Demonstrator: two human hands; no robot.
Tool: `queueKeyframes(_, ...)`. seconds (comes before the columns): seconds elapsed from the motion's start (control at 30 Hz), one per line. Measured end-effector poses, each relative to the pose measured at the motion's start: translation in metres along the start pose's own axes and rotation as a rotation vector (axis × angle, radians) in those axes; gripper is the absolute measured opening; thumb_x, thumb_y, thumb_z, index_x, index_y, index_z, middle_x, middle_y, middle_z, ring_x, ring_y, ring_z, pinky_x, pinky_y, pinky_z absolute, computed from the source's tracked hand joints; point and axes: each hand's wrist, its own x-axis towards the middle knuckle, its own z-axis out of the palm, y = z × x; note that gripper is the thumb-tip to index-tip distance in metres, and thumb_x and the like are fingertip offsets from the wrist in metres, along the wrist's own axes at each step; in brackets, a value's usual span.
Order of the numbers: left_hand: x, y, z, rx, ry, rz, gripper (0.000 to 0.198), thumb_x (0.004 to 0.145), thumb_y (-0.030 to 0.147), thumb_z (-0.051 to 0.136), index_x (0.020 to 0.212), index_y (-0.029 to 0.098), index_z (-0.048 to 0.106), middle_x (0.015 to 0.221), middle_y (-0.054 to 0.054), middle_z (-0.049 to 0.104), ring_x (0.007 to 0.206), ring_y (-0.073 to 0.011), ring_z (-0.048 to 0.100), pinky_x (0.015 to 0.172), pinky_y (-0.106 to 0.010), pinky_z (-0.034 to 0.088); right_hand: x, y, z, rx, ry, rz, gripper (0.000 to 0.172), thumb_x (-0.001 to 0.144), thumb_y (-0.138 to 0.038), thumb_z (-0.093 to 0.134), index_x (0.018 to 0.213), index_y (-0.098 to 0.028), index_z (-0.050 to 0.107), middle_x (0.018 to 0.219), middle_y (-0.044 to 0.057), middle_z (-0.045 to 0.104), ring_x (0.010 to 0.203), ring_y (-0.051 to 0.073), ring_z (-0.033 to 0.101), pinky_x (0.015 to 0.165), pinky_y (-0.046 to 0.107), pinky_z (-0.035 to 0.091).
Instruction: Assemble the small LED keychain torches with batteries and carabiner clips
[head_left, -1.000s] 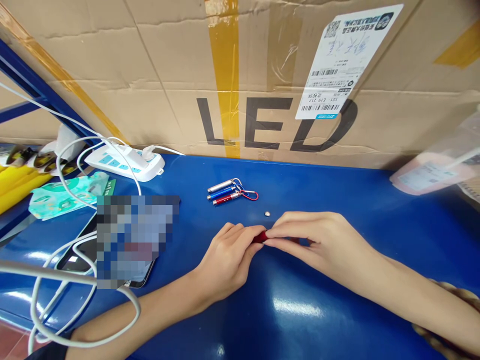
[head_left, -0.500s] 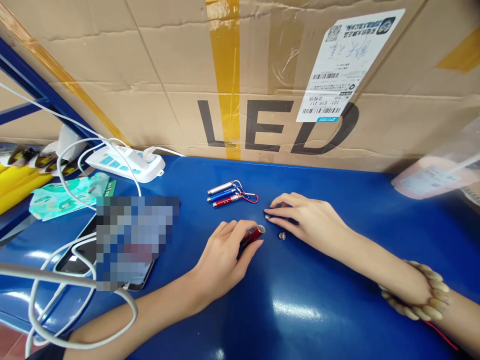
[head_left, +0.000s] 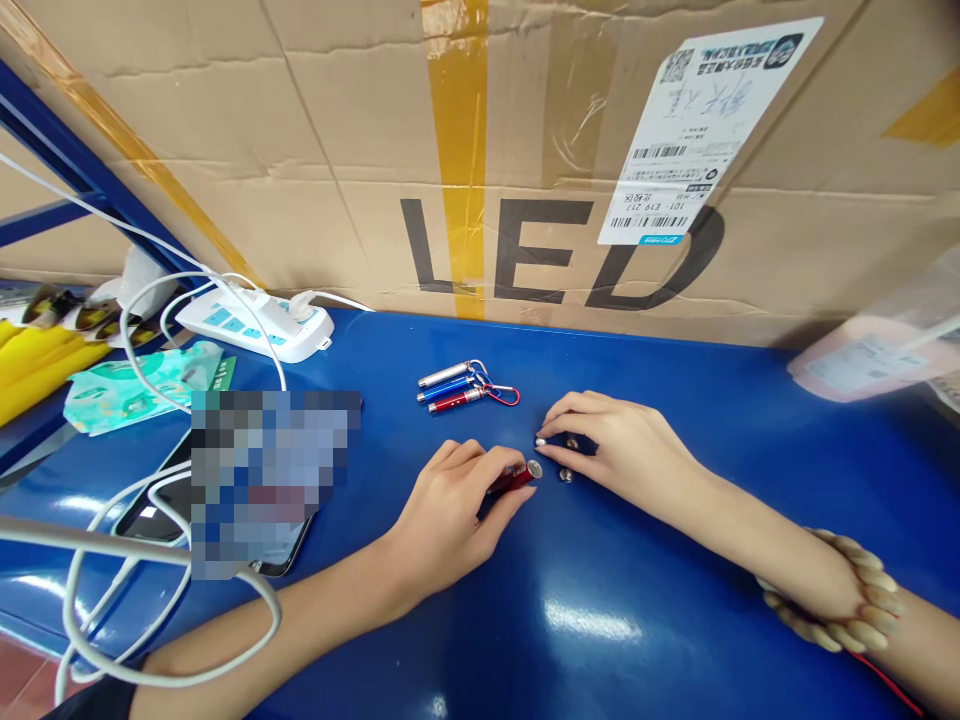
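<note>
My left hand is closed round a small red flashlight tube and holds it low over the blue table, open end pointing right. My right hand pinches a tiny silver button cell at its fingertips, just above the tube's open end. A small silver cap lies on the table beneath the right hand. Three finished mini flashlights, silver, blue and red with key clips, lie side by side a little farther back.
A big cardboard box marked LED stands along the back. At the left are a white power strip, white cables, a phone and green packets. A plastic bag lies at the right.
My hands came apart: the right hand let go of the red tube, set the cap down and reached to the button cell. It now holds the cell near the tube's open end.
</note>
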Motion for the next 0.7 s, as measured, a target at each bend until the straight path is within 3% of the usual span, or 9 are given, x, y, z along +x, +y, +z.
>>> queueKeyframes(0.3,-0.002,0.008,0.0,-0.025,-0.005,0.017,0.007,0.088,0.021,0.053,0.091,0.017,0.056,0.073,0.0,0.064,0.064,-0.0144,0.055,0.064,-0.028,0.04,0.0,-0.005,-0.001,0.056,-0.007,0.082,0.005,0.081,-0.027,0.063,0.083,-0.023,0.067,0.089,-0.002,0.069,0.082,0.015,0.064,0.062,0.024,0.046)
queueKeyframes(0.5,-0.005,0.011,0.003,-0.066,0.002,0.02,0.006,0.088,0.022,0.052,0.092,0.018,0.055,0.072,0.0,0.065,0.062,-0.0144,0.057,0.063,-0.029,0.04,-0.001,-0.007,-0.004,0.025,-0.057,-0.018,0.009,0.084,-0.024,0.059,0.082,-0.021,0.067,0.087,-0.001,0.069,0.081,0.016,0.064,0.065,0.026,0.047)
queueKeyframes(0.7,-0.004,0.007,0.002,-0.039,0.006,-0.025,0.01,0.09,0.023,0.047,0.097,0.018,0.053,0.076,-0.001,0.065,0.064,-0.0158,0.056,0.064,-0.03,0.042,-0.007,-0.02,-0.026,0.283,0.204,-0.002,0.012,0.085,-0.025,0.056,0.087,-0.023,0.068,0.092,-0.001,0.067,0.07,0.01,0.061,0.056,0.019,0.047)
